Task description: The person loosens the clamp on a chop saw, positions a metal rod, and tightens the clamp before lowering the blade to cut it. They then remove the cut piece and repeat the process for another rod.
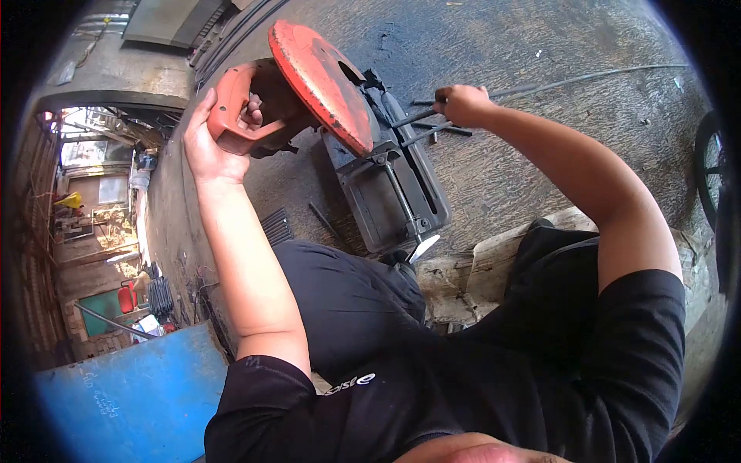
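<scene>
Rough grey floor point(556, 166) is lying beneath the red-guarded cutting machine point(320, 81), which is standing before the person's knees. The left hand point(220, 143) is wrapping round its red handle point(231, 96); the right hand point(463, 106) is closing its fingers on long metal rods point(587, 79), apparently two. Short dark pieces point(455, 131) are lying near the rods.
</scene>
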Demonstrator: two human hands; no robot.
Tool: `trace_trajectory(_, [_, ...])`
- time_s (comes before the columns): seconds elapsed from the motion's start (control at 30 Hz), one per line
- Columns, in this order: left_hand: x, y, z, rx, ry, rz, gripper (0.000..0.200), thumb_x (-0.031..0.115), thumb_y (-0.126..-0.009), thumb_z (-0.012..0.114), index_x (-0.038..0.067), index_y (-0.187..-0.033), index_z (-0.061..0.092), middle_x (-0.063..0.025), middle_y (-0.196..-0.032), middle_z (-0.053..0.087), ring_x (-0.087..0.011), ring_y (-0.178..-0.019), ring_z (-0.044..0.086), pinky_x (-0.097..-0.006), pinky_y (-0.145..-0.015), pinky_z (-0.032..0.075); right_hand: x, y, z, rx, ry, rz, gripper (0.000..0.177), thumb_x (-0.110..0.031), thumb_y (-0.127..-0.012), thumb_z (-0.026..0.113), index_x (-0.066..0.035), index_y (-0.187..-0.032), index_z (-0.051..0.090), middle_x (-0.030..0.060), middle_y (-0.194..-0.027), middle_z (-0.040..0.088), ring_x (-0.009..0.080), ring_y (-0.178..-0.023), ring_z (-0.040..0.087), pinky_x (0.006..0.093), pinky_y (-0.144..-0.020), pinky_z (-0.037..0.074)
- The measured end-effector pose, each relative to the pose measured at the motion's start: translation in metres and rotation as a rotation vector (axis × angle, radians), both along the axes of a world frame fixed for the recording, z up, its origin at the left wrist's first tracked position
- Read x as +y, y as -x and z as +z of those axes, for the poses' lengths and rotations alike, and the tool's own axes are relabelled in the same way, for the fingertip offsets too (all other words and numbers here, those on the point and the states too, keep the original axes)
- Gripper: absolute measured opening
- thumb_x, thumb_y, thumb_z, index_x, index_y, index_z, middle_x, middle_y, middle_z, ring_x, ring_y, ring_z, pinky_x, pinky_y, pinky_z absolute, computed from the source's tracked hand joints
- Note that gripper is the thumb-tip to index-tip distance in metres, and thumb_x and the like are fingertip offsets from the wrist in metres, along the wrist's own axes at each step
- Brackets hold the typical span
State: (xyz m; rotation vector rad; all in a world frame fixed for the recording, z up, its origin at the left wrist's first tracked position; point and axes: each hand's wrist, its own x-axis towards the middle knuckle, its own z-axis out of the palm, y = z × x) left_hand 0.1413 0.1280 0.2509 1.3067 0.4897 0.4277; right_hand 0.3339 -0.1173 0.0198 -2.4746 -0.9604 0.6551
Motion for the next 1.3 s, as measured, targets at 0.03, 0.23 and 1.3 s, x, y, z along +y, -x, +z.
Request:
trace_trajectory(0.03, [-0.001,0.000,0.000,0.006,-0.005,0.008,0.051,0.031,-0.093,0.049,-0.008,-0.126,0.045,-0.0193,-0.108,0.055,-0.0298,-0.094,0.059,-0.0393,-0.081,0.050,0.002,-0.004,0.006,0.000,-0.001,0.002,0.028,-0.042,-0.089,0.054,-0.021,-0.104,0.066,0.0065,-0.102,0.067,0.0257,-0.105,0.060,0.0563,-0.095,0.033])
trace_trajectory(0.23, [-0.005,0.001,0.001,-0.004,0.003,-0.019,0.049,0.032,-0.094,0.049,-0.007,-0.123,0.047,-0.0175,-0.101,0.057,-0.0288,-0.091,0.061,-0.0393,-0.078,0.051,0.023,-0.001,0.023,-0.039,0.018,0.029,0.034,-0.044,-0.091,0.050,-0.022,-0.112,0.065,0.0057,-0.111,0.066,0.0262,-0.109,0.059,0.0549,-0.101,0.027])
trace_trajectory(1.3, [-0.012,0.000,0.002,0.002,0.034,0.044,0.049,0.032,-0.092,0.052,-0.005,-0.123,0.049,-0.0168,-0.104,0.058,-0.0285,-0.090,0.062,-0.0358,-0.077,0.049,0.036,0.011,0.022,-0.092,-0.017,0.096,0.033,-0.042,-0.091,0.050,-0.017,-0.106,0.066,0.0074,-0.103,0.069,0.0274,-0.103,0.062,0.0519,-0.100,0.031])
